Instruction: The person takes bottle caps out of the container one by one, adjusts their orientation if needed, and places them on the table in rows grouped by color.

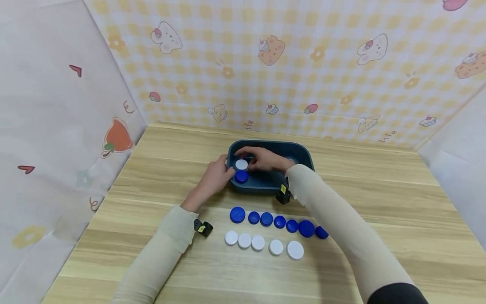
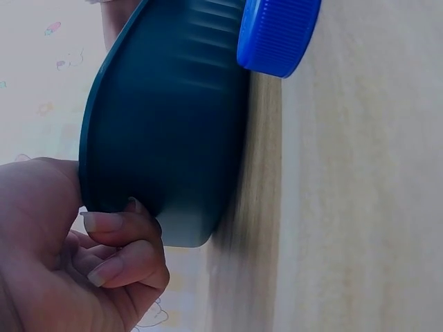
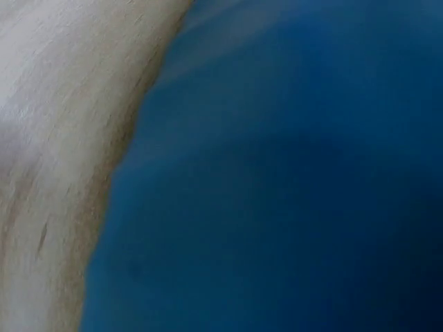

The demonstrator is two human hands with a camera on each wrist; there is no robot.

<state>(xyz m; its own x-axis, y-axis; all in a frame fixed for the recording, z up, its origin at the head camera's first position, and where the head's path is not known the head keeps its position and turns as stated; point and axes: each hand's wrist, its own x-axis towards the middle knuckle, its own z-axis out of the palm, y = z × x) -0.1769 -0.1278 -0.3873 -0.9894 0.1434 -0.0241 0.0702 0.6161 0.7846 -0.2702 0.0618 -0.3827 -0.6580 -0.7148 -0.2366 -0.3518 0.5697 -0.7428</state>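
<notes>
A dark teal plastic bin (image 1: 265,189) sits on the table. My left hand (image 1: 215,174) grips its left end, thumb at the rim; in the left wrist view the curled fingers (image 2: 128,259) press against the outer wall. Inside the bin, my right hand (image 1: 267,160) has its thumb and fingers around the edge of a white bottle cap (image 1: 241,164). Just nearer lies a blue bottle cap (image 1: 241,176). Part of the bin's inside is hidden by the right hand and sleeve. The right wrist view is a blur of blue wall and pale table.
In front of the bin runs a row of several blue caps (image 1: 266,219), its right end partly covered by the right sleeve (image 1: 334,211). Nearer lies a row of several white caps (image 1: 257,243). A patterned backdrop (image 1: 288,76) stands behind the table.
</notes>
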